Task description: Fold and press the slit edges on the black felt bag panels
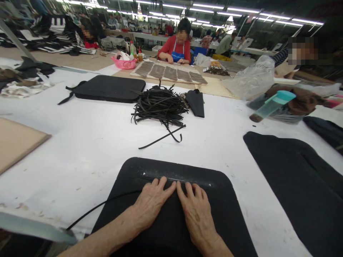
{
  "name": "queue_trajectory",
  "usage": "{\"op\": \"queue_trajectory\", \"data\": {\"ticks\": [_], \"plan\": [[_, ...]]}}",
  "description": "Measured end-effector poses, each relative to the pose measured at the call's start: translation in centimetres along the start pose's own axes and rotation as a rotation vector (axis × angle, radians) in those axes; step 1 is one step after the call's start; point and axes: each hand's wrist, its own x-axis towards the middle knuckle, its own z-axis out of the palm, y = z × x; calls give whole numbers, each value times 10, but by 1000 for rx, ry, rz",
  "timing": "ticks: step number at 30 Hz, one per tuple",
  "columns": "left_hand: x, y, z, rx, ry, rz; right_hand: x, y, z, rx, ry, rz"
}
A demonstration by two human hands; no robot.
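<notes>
A black rounded fabric panel (222, 200) lies flat on the white table (88, 150) right in front of me. My left hand (151, 201) and my right hand (197, 210) rest side by side on it, palms down, fingers stretched toward a shiny strip (177, 177) running across the panel's far part. The fingertips touch the panel just below that strip. A thin black strap (102, 205) runs from under my left hand off to the left. Neither hand holds anything.
A heap of black straps (159, 105) lies mid-table, beside a folded black piece (196, 102). Another black panel (109, 88) lies behind, a large black fabric piece (294, 178) at right, brown board (16, 141) at left, a teal-capped bottle (272, 105). A person in red (175, 48) works opposite.
</notes>
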Motion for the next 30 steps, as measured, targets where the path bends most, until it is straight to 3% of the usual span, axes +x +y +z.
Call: {"op": "queue_trajectory", "data": {"ticks": [4, 7, 13, 18, 20, 23, 25, 27, 30], "plan": [[-2, -2, 0, -34, 13, 20, -4, 5, 3, 4, 24, -28], [-14, -14, 3, -25, 14, -4, -19, 27, 14, -10, 100, -22], [-51, -50, 7, 43, 17, -244, -52, 80, 38, 2, 188, -18], [-64, -68, 2, -79, 64, -427, -55, 89, 36, -17, 161, 81], [-66, -68, -10, -297, 173, -467, -51, 85, 28, 9, 144, 178], [-61, -59, -42, -878, 350, -465, -38, 67, 6, 265, 122, 271], [-52, -47, -65, -1360, 338, -418, -23, 44, -17, 613, 46, 256], [-38, -34, -81, -1741, 324, -340, -5, 16, -41, 1001, -131, 204], [-20, -21, -87, -2069, 333, -246, 22, -25, -67, 1577, -380, 162]]}}
